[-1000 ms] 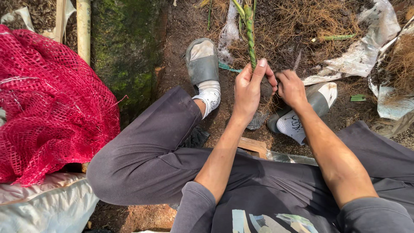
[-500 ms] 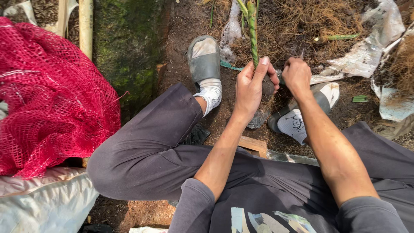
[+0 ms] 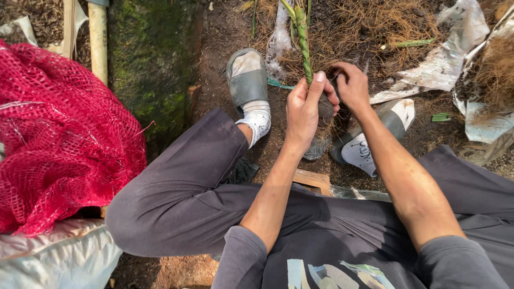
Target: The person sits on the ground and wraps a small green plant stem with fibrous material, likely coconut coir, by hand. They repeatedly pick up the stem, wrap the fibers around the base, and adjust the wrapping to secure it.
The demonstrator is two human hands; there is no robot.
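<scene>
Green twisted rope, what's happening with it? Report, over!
Left hand gripping green twisted rope at its lower end. Right hand pinching beside it. Rope runs up over dry straw. Nothing blocking.

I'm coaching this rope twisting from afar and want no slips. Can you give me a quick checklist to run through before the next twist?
1. Left hand grips the green twisted cord: ok, fingers closed round its lower end.
2. Right hand on the work: ok, beside the left; what it pinches: cannot tell.
3. Cord runs straight away from the hands: ok.
4. Far end anchored: cannot tell, it leaves the picture.
5. Feet braced: ok, the left sandal is planted flat on the soil.
6. Red mesh sack away from the hands: ok.
</scene>
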